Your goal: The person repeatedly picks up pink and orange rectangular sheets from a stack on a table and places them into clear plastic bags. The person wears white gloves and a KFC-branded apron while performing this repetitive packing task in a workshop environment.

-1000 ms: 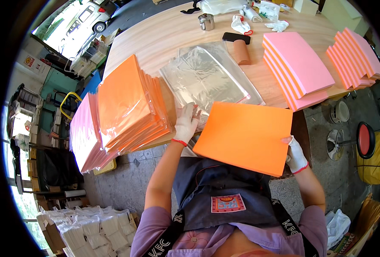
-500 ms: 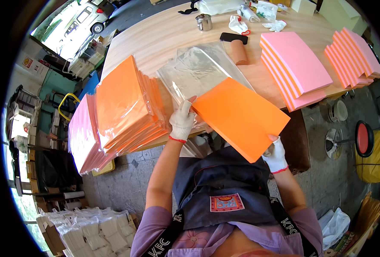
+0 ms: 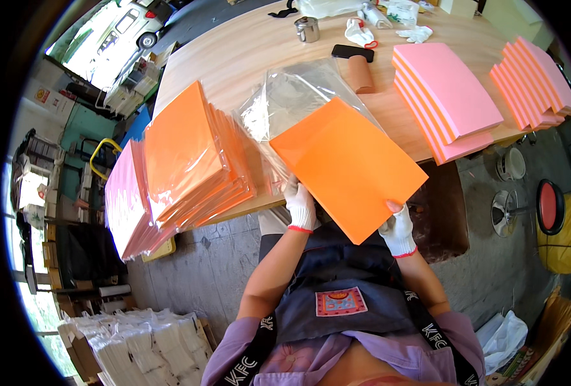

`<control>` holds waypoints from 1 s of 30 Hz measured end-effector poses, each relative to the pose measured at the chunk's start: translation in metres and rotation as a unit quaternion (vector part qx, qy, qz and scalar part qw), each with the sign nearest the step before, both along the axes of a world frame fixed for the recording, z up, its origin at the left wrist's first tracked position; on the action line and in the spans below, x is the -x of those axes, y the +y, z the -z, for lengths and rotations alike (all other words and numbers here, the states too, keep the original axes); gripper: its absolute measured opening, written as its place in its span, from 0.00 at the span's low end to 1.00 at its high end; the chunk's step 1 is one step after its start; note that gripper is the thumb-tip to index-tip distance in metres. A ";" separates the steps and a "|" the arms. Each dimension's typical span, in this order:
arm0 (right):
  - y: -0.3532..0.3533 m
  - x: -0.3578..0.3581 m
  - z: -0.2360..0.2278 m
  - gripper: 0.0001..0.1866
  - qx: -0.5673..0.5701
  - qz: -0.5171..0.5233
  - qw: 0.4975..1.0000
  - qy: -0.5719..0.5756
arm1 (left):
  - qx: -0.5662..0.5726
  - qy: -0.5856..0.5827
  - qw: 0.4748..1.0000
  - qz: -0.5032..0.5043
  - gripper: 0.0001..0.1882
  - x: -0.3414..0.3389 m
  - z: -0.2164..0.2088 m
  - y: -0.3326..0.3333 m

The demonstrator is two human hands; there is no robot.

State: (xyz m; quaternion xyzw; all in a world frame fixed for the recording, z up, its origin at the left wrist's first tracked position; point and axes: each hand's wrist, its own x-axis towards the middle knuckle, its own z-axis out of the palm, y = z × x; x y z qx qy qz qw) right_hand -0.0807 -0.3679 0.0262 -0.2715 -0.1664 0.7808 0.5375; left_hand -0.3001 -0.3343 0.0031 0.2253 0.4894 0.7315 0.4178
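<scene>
A rectangular piece of orange paper (image 3: pixel 353 167), perhaps several sheets together, is tilted in front of me above the table's near edge. My right hand (image 3: pixel 399 231), in a white glove with a red cuff, is closed on its lower right edge, bare thumb on top and fingers beneath. My left hand (image 3: pixel 300 206), gloved alike, is closed at the lower left edge; its fingertips are partly hidden behind the paper. Beyond and partly under the paper lie clear plastic bags (image 3: pixel 298 83). To the left is a pile of orange paper in clear bags (image 3: pixel 185 141).
Bagged pink paper (image 3: pixel 126 199) leans at far left. Two stepped pink-and-orange paper stacks (image 3: pixel 449 93) (image 3: pixel 536 83) stand on the right. Farther back are a brown cylinder (image 3: pixel 360 74), a black phone (image 3: pixel 353 52), a metal cup (image 3: pixel 307 29) and white gloves (image 3: pixel 359 32). A stool (image 3: pixel 549 207) stands right.
The orange paper has shifted left and slightly up, over the plastic bags. My left hand has slid from its upper left corner down to the lower left edge. My right hand moved slightly left.
</scene>
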 end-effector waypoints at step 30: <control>-0.045 0.035 0.026 0.11 0.044 -0.014 0.994 -0.101 | 0.126 -0.008 0.977 0.170 0.10 0.020 0.057 -0.092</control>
